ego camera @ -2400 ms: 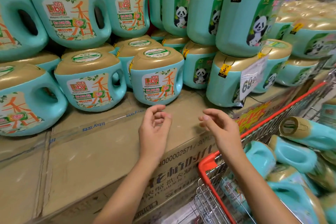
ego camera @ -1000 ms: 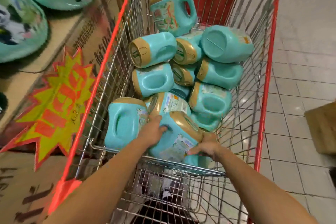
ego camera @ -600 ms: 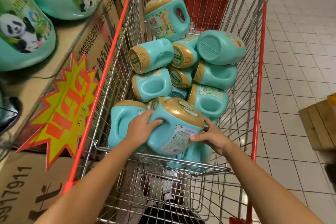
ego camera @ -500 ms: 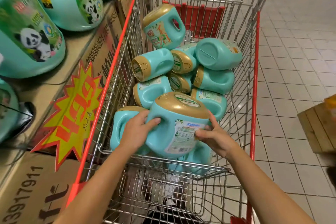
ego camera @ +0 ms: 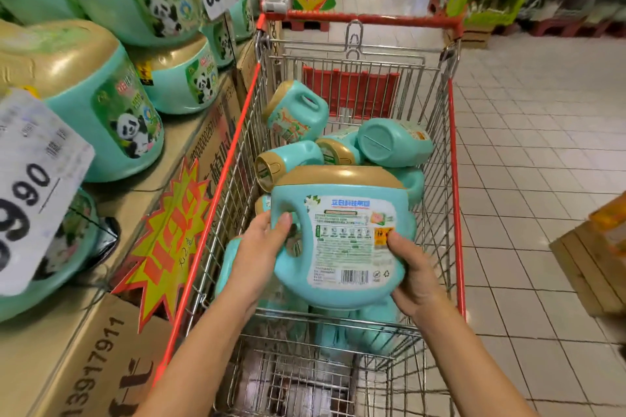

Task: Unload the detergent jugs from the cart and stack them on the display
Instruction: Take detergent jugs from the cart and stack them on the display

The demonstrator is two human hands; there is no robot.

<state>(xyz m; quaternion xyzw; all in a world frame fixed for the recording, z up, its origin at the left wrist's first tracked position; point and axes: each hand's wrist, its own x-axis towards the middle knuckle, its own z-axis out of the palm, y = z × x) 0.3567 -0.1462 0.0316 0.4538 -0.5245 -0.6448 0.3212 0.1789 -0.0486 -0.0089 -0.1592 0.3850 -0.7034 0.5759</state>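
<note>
Hoisted a jug upright above the cart, left hand wrapped round its handle, right hand clamped on its lower corner; ready for the display beside the cart.

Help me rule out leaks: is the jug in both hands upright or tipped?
Upright: the jug has its gold cap on top, barcode below; left hand grips the handle, right hand its side.

Pale tiled floor, wooden crate at right.

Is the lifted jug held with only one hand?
No: the left hand grips the jug by its handle, the right hand holds its side.
</note>
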